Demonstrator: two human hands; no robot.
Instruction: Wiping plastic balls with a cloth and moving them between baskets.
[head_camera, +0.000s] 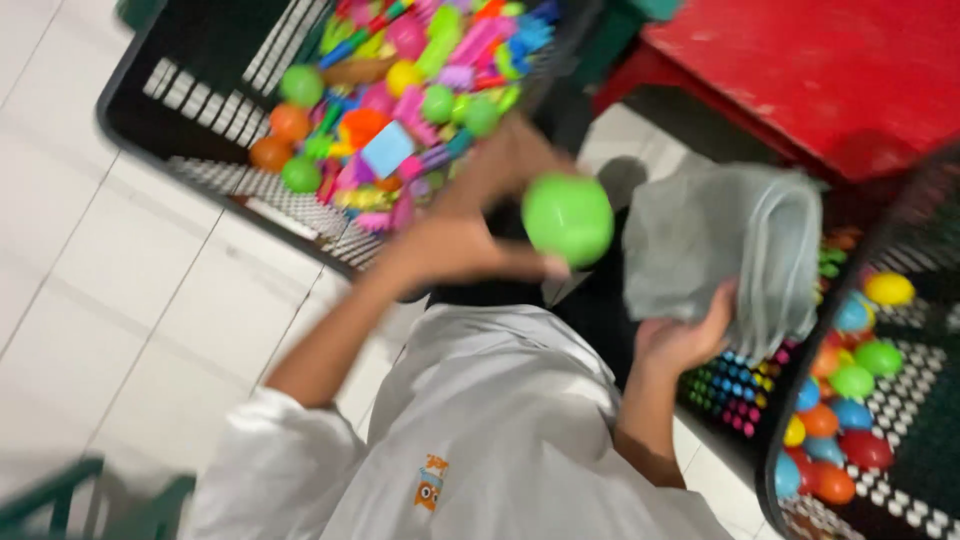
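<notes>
One round green plastic ball (568, 218) is sitting in the left hand's (455, 245) grip, left of the grey folded cloth (730, 250) that the right hand (685, 335) is clutching.

Bright, even indoor light, no glare on the floor tiles (130, 250), soft shadow under the red table (830, 70) at 1 o'clock, heavy motion blur throughout — left hand (450, 245), green ball (568, 218) and grey cloth (735, 250) smeared, basket toys (400, 110) at 11 o'clock soft — nothing sharp.
</notes>
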